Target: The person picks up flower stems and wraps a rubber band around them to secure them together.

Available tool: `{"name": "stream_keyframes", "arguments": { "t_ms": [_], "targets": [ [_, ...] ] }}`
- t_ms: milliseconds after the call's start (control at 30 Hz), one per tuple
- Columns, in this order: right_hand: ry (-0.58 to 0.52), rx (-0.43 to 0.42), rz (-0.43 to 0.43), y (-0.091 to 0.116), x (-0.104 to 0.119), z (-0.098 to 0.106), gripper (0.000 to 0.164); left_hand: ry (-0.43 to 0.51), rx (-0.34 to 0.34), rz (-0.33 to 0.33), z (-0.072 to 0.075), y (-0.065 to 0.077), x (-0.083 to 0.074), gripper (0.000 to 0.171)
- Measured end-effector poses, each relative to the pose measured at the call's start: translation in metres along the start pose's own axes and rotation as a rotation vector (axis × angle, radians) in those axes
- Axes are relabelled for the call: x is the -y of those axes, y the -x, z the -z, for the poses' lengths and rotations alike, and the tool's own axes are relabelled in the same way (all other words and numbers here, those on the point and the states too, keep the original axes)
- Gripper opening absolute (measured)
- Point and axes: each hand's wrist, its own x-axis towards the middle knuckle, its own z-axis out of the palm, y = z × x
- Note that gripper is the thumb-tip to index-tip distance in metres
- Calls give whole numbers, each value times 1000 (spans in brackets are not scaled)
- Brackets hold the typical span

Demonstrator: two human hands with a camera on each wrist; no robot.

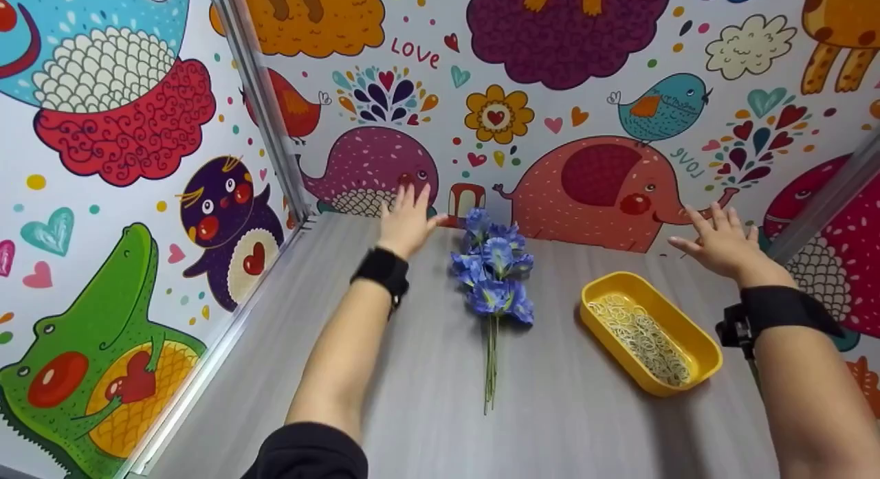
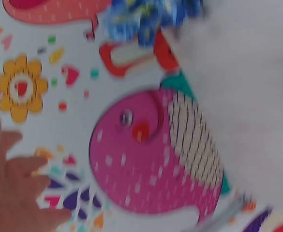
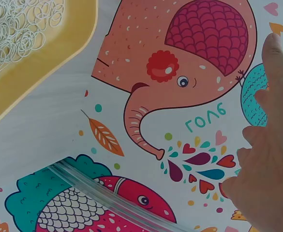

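Blue artificial flowers [image 1: 496,259] with thin green stems lie in a bunch on the grey table, blossoms toward the back wall. My left hand [image 1: 407,221] is held out left of the blossoms, fingers spread and apart from them. To the right stands a yellow tray [image 1: 597,293] holding many pale rubber bands [image 1: 643,338]. Beyond the tray my right hand [image 1: 725,244] is held out with its fingers spread, touching nothing that I can see. In the left wrist view, the blossoms [image 2: 146,19] appear blurred at the top. The right wrist view shows part of the tray [image 3: 78,38].
A wall panel [image 1: 481,170] printed with cartoon animals stands behind the grey table [image 1: 426,383]. Another printed panel [image 1: 158,328] borders the left, with a metal rail [image 1: 206,376] along its foot. A metal post [image 1: 265,101] rises at the back left corner.
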Motion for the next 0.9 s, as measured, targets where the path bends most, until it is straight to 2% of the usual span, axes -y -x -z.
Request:
{"name": "stream_keyframes", "arguments": {
  "t_ms": [100,200,433,600,667,733,900],
  "targets": [
    [4,-11,-11,2,-2,-2,90,78,-85,-8,-28,11,-5,74],
    [4,-15,-22,3,-5,-5,90,140,-146,13,-61,23,-11,72],
    [9,-6,-33,4,-12,-8,91,324,-280,170,-123,42,-26,66],
    [5,-10,-43,7,-16,-5,90,376,-374,263,-164,60,-40,64],
    [0,-15,-43,7,-15,-3,90,362,-380,286,-180,69,-46,63],
    [0,-17,-45,8,-15,-3,91,333,-351,306,-195,78,-53,64],
    [-8,-9,-59,6,-11,-8,92,275,-204,328,-219,93,-70,70]
  ]
}}
